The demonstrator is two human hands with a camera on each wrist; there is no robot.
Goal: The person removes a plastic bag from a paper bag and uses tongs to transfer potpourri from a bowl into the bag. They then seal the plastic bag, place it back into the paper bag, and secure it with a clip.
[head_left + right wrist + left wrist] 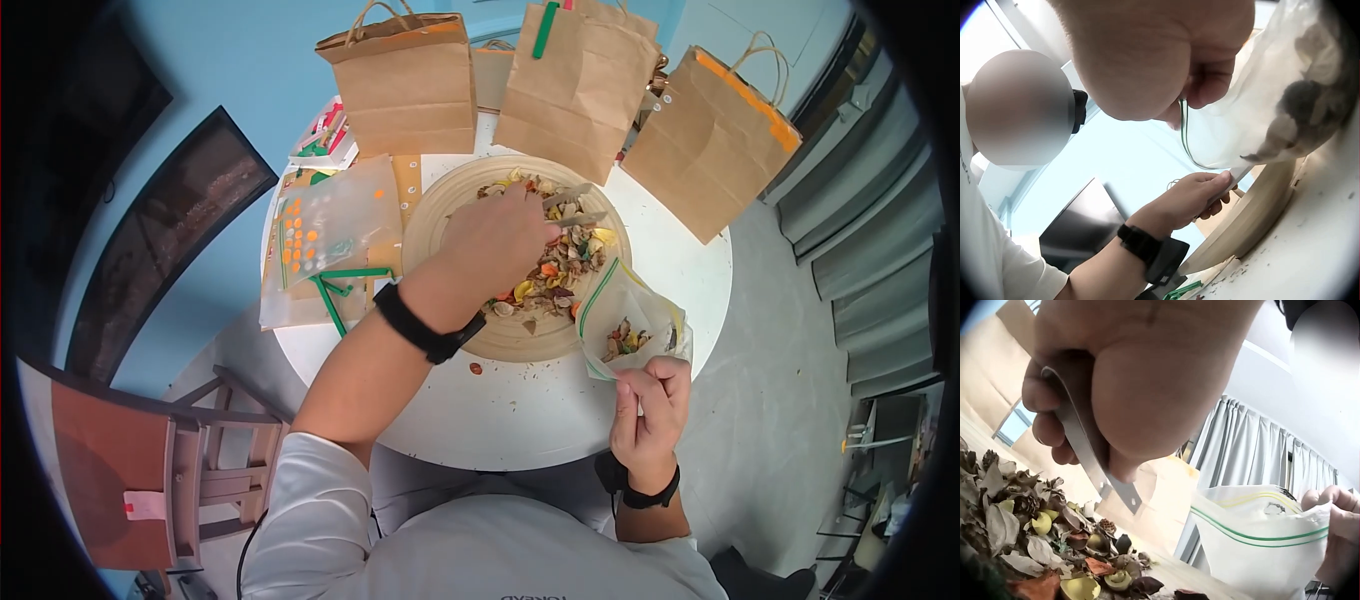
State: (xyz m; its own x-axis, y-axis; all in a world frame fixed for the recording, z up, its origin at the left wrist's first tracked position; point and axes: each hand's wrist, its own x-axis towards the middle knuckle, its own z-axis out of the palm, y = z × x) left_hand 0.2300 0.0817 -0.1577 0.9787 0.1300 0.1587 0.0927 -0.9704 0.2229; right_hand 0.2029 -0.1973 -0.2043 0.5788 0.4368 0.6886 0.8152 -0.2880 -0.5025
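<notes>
My left hand point(495, 235) reaches over a round wooden tray point(424, 225) and grips metal tongs point(1079, 434). The tongs' tips stand apart above the dried potpourri point(560, 272), a mix of brown leaves, small cones and yellow and orange pieces. At the tray's right side, my right hand point(652, 408) pinches the rim of a clear zip bag point(1222, 134) with a green seal line. The bag's mouth is spread, and some potpourri point(626, 342) lies inside it. Part of the tongs is hidden by the left hand in the head view.
Three brown paper bags point(415, 95) stand along the table's back. To the left lie a plastic bag with orange dots point(345, 215) and green strips point(335, 290). Crumbs and a reddish piece point(476, 368) lie on the white round table point(440, 430). A brown chair point(225, 455) stands at left.
</notes>
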